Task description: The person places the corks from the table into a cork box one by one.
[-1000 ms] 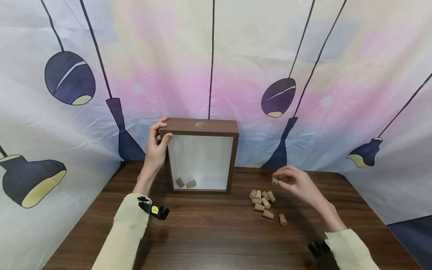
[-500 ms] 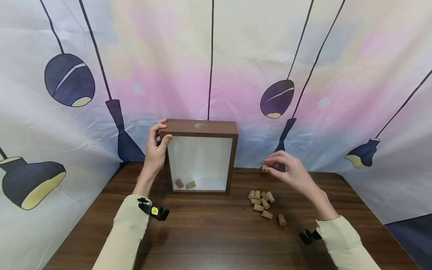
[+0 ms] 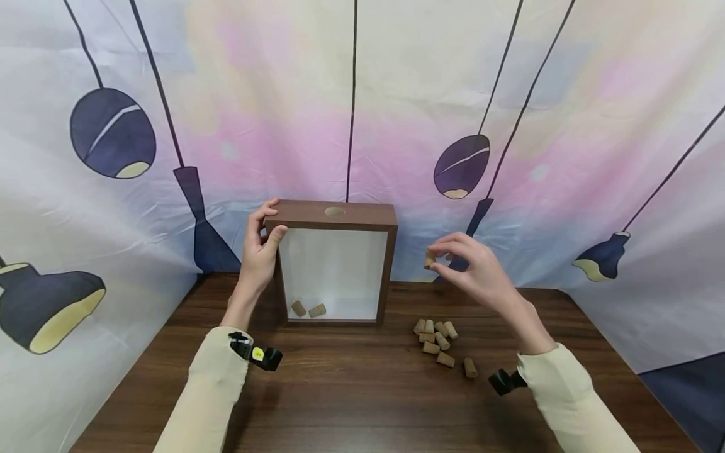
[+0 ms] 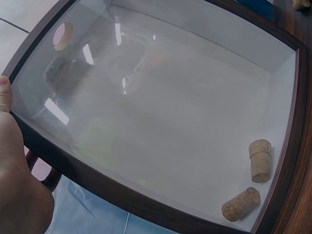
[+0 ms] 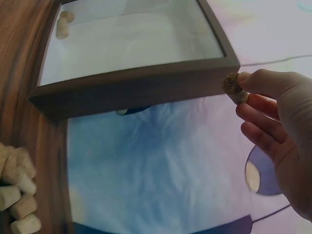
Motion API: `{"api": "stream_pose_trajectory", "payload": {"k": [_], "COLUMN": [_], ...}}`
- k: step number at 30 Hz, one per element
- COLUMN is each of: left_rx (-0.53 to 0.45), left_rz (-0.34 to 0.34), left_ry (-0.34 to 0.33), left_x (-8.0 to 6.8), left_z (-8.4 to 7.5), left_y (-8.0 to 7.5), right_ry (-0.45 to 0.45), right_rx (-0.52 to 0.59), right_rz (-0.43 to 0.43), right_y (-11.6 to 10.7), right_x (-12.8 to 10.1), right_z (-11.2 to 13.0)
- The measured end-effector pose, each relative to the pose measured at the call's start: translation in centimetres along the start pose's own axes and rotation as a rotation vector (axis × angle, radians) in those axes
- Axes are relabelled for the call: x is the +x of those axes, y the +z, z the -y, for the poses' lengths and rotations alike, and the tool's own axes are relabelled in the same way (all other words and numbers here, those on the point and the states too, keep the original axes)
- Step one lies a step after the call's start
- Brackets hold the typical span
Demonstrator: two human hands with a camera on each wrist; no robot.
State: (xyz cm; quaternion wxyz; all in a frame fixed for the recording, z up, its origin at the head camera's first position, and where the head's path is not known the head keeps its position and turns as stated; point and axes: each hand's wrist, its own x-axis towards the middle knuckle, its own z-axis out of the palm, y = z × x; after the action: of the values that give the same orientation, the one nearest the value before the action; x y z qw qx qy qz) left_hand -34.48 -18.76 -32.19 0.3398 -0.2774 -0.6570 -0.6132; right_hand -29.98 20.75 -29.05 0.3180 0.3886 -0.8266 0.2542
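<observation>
A brown wooden shadow box (image 3: pixel 334 217) with a glass front stands upright at the back of the table; a round hole (image 3: pixel 335 212) opens in its top. Two corks (image 3: pixel 308 309) lie inside on its floor, also visible in the left wrist view as corks (image 4: pixel 251 187). My left hand (image 3: pixel 259 248) grips the box's top left corner (image 4: pixel 7 83). My right hand (image 3: pixel 467 267) is raised to the right of the box and pinches one cork (image 3: pixel 429 258) at its fingertips; the right wrist view shows this cork (image 5: pixel 235 87) close to the frame's corner (image 5: pixel 229 61).
A pile of several loose corks (image 3: pixel 438 340) lies on the dark wooden table (image 3: pixel 362 390) to the right of the box. A printed fabric backdrop (image 3: pixel 362 113) encloses the table at the back and on both sides.
My right hand has risen from above the cork pile and moved left toward the box with a cork pinched in it. The left hand and the box have stayed put.
</observation>
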Motion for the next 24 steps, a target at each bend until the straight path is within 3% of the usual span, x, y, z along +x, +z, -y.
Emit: {"api": "stream_pose_trajectory", "payload": {"k": [14, 24], "left_rx": [-0.015, 0.007], "left_rz": [-0.01, -0.008], "left_ry": [-0.007, -0.001], "left_x": [0.2, 0.0], "left_z": [-0.1, 0.0], "left_y": [0.0, 0.1], "right_ry": [-0.1, -0.112], "right_rx": [0.065, 0.104], "right_rz": [-0.028, -0.041], "right_y": [0.1, 1.5], "right_x": [5.8, 8.0], "right_z": [2.7, 3.4]}}
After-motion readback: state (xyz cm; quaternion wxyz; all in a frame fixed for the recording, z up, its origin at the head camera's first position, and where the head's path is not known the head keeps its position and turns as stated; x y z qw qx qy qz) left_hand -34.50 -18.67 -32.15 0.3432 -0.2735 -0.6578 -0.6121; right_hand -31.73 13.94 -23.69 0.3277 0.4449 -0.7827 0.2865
